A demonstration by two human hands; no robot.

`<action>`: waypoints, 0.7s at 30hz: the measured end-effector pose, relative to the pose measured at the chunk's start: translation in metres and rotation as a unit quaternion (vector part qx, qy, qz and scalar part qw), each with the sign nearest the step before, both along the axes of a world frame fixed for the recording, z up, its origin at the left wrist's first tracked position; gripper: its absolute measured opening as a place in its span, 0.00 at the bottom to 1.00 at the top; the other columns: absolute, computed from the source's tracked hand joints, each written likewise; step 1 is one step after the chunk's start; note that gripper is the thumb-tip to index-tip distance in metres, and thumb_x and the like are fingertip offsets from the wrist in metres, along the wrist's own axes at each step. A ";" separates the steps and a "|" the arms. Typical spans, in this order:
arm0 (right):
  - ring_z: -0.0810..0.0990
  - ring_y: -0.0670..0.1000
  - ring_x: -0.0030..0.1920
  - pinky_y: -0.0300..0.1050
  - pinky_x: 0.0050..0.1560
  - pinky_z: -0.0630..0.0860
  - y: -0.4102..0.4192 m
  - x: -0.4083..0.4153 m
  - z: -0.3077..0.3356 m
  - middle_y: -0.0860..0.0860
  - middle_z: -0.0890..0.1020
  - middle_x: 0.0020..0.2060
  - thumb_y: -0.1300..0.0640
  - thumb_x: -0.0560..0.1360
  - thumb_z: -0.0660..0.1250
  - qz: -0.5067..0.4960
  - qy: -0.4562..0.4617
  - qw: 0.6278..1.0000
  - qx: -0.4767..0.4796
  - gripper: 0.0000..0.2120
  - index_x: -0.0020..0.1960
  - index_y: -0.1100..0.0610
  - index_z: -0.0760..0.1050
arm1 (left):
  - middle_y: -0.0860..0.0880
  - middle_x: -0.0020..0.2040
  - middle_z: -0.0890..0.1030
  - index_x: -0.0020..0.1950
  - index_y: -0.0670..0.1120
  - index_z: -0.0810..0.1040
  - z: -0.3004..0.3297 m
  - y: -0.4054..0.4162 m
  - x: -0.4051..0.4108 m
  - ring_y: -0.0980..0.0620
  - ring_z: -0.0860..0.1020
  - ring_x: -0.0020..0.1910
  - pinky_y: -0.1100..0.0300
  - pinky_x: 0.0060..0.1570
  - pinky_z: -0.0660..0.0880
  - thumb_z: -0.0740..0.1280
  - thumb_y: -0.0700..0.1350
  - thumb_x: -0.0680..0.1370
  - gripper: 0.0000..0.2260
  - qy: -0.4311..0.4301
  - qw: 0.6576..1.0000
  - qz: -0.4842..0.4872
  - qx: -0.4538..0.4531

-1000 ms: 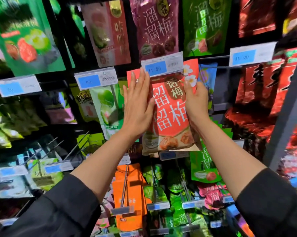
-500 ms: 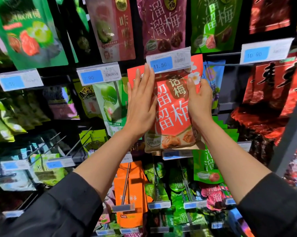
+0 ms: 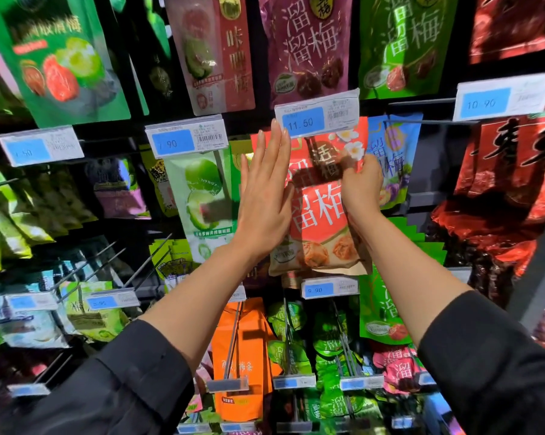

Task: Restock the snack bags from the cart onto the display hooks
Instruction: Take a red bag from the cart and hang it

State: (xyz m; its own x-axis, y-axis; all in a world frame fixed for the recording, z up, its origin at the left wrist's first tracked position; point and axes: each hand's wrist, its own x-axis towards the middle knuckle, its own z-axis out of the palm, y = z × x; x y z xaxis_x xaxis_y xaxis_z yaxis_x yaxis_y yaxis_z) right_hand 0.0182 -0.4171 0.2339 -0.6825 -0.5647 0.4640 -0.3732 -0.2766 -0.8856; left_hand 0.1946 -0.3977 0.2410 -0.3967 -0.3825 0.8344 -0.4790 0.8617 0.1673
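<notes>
A red snack bag (image 3: 320,211) with white characters and a small flower print hangs at the hook under the 11.50 price tag (image 3: 317,113). My left hand (image 3: 266,189) lies flat with straight fingers against the bag's left edge. My right hand (image 3: 360,186) grips the bag's right side, fingers curled onto its front near the flower. The bag's top edge is hidden behind the price tag, so the hook hole cannot be seen.
Hanging bags fill the display: green (image 3: 57,58), pink (image 3: 211,51), purple (image 3: 309,45) above, dark red (image 3: 509,171) at right, orange (image 3: 243,353) below. Bare metal hooks (image 3: 108,262) stick out at lower left. A grey upright post (image 3: 538,271) stands at right.
My right hand has closed its fingers over the front of the red bag near the top. My left hand stays flat on the left edge. The view has shifted slightly.
</notes>
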 end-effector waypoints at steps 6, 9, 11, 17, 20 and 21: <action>0.72 0.55 0.58 0.43 0.40 0.54 -0.014 -0.013 -0.006 0.59 0.73 0.55 0.59 0.82 0.57 0.000 0.051 0.996 0.071 0.10 0.59 0.65 0.68 | 0.42 0.79 0.48 0.77 0.42 0.46 -0.005 -0.001 -0.006 0.45 0.44 0.78 0.45 0.76 0.42 0.60 0.32 0.77 0.33 0.015 1.000 -0.009 0.001; 0.73 0.53 0.48 0.44 0.38 0.58 -0.008 -0.015 -0.005 0.55 0.74 0.46 0.52 0.82 0.59 0.001 0.042 0.997 0.069 0.10 0.52 0.61 0.66 | 0.42 0.79 0.49 0.78 0.39 0.49 -0.011 -0.002 -0.007 0.46 0.47 0.78 0.43 0.76 0.47 0.61 0.34 0.79 0.31 0.035 0.999 -0.028 0.001; 0.76 0.53 0.47 0.46 0.43 0.67 0.004 -0.018 -0.009 0.51 0.75 0.42 0.46 0.80 0.61 -0.022 0.006 0.998 0.062 0.15 0.49 0.58 0.66 | 0.40 0.79 0.50 0.78 0.37 0.51 -0.021 0.000 -0.012 0.46 0.48 0.78 0.44 0.76 0.50 0.62 0.33 0.78 0.31 0.057 0.997 -0.050 0.016; 0.83 0.57 0.42 0.60 0.49 0.79 0.093 -0.056 -0.070 0.56 0.82 0.39 0.37 0.72 0.66 -0.141 -0.042 0.988 0.056 0.17 0.42 0.49 0.66 | 0.43 0.79 0.50 0.78 0.37 0.52 -0.084 0.029 -0.061 0.48 0.48 0.78 0.56 0.76 0.46 0.64 0.36 0.75 0.33 0.050 0.973 -0.182 0.136; 0.81 0.54 0.38 0.48 0.41 0.80 0.169 -0.069 -0.095 0.62 0.81 0.40 0.43 0.75 0.67 -0.229 -0.078 0.966 0.092 0.15 0.41 0.52 0.67 | 0.45 0.78 0.51 0.77 0.38 0.55 -0.118 0.065 -0.099 0.48 0.49 0.78 0.61 0.75 0.46 0.63 0.39 0.76 0.32 0.008 0.937 -0.285 0.201; 0.80 0.53 0.37 0.47 0.39 0.80 0.195 -0.069 -0.103 0.62 0.81 0.40 0.46 0.77 0.67 -0.263 -0.079 0.956 0.106 0.14 0.42 0.54 0.67 | 0.45 0.78 0.53 0.77 0.38 0.56 -0.128 0.079 -0.110 0.49 0.51 0.78 0.64 0.75 0.46 0.63 0.39 0.75 0.31 -0.003 0.918 -0.324 0.229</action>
